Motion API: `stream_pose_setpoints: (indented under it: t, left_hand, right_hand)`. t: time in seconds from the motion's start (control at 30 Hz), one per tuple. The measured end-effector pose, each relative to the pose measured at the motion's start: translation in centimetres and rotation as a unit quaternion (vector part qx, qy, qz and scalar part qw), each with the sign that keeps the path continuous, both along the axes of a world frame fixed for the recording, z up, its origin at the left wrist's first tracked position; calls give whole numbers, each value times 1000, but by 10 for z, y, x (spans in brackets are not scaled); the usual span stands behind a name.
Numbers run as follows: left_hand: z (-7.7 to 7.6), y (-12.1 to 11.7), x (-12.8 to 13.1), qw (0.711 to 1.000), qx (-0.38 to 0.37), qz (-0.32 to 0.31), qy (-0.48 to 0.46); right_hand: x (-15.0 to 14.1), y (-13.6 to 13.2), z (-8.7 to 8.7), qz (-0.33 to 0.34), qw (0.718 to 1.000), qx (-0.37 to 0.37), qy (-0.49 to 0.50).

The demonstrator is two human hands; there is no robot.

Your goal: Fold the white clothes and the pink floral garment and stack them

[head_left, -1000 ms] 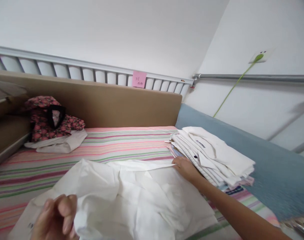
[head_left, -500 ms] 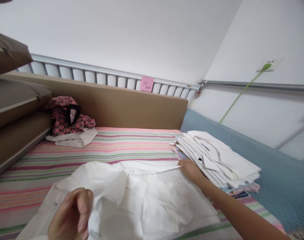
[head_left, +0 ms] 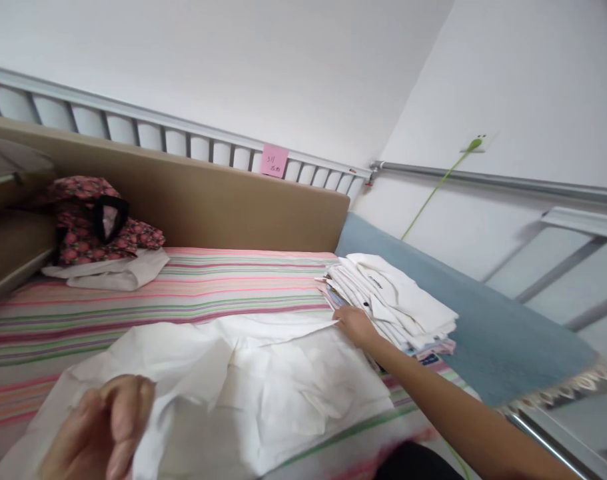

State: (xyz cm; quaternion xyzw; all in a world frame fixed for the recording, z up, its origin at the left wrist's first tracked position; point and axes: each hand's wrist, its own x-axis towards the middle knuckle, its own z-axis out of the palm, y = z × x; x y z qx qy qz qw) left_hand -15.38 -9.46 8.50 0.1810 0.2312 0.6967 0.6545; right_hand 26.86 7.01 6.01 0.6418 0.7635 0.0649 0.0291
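A thin white garment (head_left: 268, 387) lies spread and rumpled over the striped sheet (head_left: 243, 287). At its far right corner, my right hand (head_left: 354, 325) pinches the edge and draws it fairly straight. My left hand (head_left: 100, 427), low on the left, has its fingers curled in at the near left part of the cloth; the fold at its fingertips is partly hidden. Just beyond my right hand sits a stack of folded clothes (head_left: 398, 297), mostly white, the top one bearing small dark lettering.
A floral garment (head_left: 90, 227) with black trim rests on a folded pale cloth (head_left: 118, 273) at the left, beside brown cushions (head_left: 18, 247). Behind run a brown board (head_left: 223, 210) and a radiator (head_left: 178, 143) with a pink note (head_left: 274, 161). Blue fabric (head_left: 488, 333) covers the right side.
The view has shifted right, so things appear further left and more of the right side shows. Both hands keep about the same hold on the white garment.
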Motion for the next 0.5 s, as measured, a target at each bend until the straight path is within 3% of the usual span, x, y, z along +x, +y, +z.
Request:
stream_pose_setpoints:
  t: [0.07, 0.13, 0.2, 0.27, 0.37, 0.5]
  left_hand:
    - [-4, 2, 2, 994, 39, -87, 56]
    - [-9, 5, 8, 967, 35, -193, 164]
    - [-15, 12, 18, 907, 7, -318, 278]
    - [-22, 18, 28, 846, -30, -385, 366]
    - [-27, 23, 39, 806, -52, -400, 432]
    - [-21, 25, 40, 801, -43, -395, 448]
  right_hand:
    - [0, -7, -7, 11, 1000, -18, -7]
    - [-2, -9, -17, 22, 999, -43, -15]
    - [-12, -4, -24, 31, 997, -64, -9]
    - [-39, 4, -24, 55, 995, -72, 31]
    - [-115, 10, -13, 127, 980, -84, 130]
    - [-247, 17, -1, 239, 941, -111, 214]
